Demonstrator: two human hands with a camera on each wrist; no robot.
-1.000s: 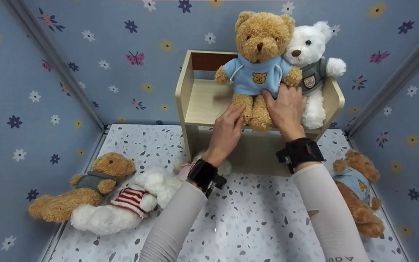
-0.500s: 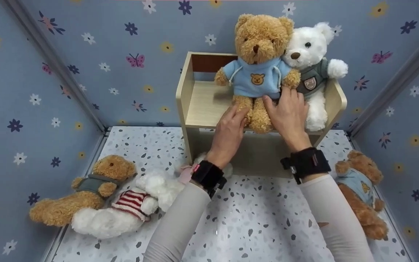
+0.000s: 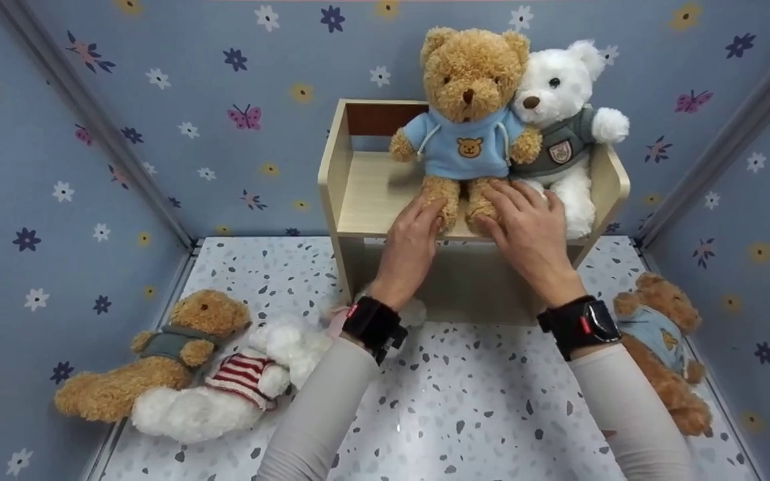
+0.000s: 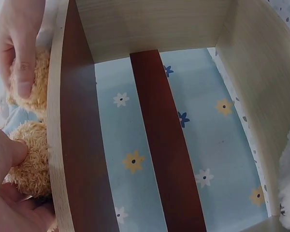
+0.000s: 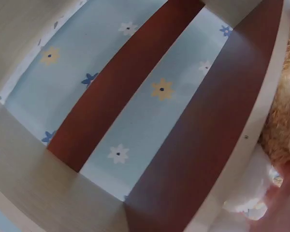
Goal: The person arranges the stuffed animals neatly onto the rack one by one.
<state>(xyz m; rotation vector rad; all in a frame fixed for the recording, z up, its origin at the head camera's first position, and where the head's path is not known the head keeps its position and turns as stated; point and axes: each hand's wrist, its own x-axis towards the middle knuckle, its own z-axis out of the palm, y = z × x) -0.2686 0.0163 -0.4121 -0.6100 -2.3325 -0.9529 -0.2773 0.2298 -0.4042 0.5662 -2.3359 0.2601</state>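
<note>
A tan teddy bear (image 3: 468, 143) in a light blue hoodie sits upright on the top shelf of a small wooden shelf unit (image 3: 371, 194). My left hand (image 3: 410, 250) grips its foot at the left, with the thumb on the sole in the left wrist view. My right hand (image 3: 533, 234) holds the bear's other leg, thumb against the foot and fingers over the leg. A white teddy bear (image 3: 559, 100) in a grey-green top leans against the tan one, beside the right side panel. In the right wrist view the right hand (image 5: 285, 193) is mostly cut off.
On the speckled floor at left lie a brown bear (image 3: 164, 354) and a white bear in a striped sweater (image 3: 244, 377). Another white plush (image 3: 415, 312) is partly hidden behind my left wrist. A brown bear in blue (image 3: 659, 347) lies by the right wall.
My right hand has shifted from the bear's side and hoodie hem down onto its leg and foot. The left hand stays at the other foot. The tan bear sits slightly lower in view.
</note>
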